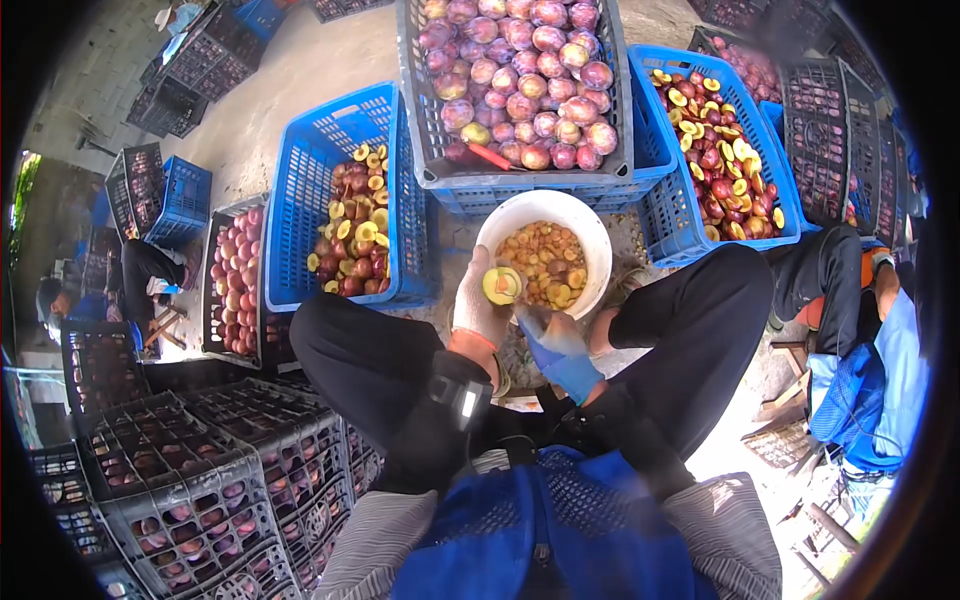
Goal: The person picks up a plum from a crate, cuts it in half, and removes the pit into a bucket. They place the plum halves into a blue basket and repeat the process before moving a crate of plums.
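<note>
My left hand (480, 306), in a whitish glove, is closed on a halved plum (502, 285), its yellow cut face and brown pit turned up. Close by on the right, my right hand (560, 352), in a blue and grey glove, has its fingers curled; what they hold, if anything, is hidden. Both hands are at the near rim of a white bucket (600, 262) that holds many orange-brown pits and bits of flesh (540, 262). Beyond it, a red-handled tool (490, 156) lies on whole plums (520, 75) in a dark crate (520, 180).
Blue crates of cut plums stand at left (283, 225) and right (668, 225). A crate of whole plums (238, 270) is farther left. Stacked black crates (180, 480) flank me at left. A co-worker (860, 330) sits close on the right, another person (150, 265) far left.
</note>
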Action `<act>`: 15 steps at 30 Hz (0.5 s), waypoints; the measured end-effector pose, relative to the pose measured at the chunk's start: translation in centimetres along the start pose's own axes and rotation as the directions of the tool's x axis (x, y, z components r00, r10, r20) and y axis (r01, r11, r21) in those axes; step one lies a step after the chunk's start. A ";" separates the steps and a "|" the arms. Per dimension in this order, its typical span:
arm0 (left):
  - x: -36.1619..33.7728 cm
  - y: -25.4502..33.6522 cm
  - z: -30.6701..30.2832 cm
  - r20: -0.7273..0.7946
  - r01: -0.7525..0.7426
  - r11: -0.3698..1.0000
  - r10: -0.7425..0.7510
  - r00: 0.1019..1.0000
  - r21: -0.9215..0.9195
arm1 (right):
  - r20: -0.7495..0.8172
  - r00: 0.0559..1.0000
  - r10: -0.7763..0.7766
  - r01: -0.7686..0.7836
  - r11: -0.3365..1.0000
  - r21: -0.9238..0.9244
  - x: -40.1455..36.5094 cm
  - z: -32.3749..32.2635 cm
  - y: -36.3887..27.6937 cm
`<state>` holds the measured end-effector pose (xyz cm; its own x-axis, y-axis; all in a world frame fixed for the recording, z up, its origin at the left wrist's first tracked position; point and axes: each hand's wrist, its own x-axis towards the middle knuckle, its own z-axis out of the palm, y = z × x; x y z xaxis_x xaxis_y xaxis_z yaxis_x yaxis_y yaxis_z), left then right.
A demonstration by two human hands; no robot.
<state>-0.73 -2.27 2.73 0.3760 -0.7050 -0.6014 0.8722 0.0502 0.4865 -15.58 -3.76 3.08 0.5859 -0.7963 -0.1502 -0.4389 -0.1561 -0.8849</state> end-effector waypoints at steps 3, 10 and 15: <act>0.1 0.7 -0.6 -0.012 -0.029 0.995 0.030 0.999 0.099 | 0.000 0.999 -0.034 0.034 0.998 -0.044 -0.3 0.3 -0.2; -0.9 0.6 -1.6 0.015 0.005 1.000 -0.004 1.000 -0.022 | 0.036 0.998 0.053 -0.048 0.993 -0.110 -0.8 1.3 -0.8; -0.7 1.0 -0.7 -0.113 0.025 1.000 -0.025 0.993 0.003 | 0.002 1.000 0.007 -0.007 0.986 -0.164 -0.7 1.9 -0.1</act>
<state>0.08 -1.22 3.18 0.3873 -0.6216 -0.6809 0.8805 0.0306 0.4730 -14.68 -2.08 2.43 0.5839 -0.7964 -0.1574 -0.5486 -0.2441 -0.7997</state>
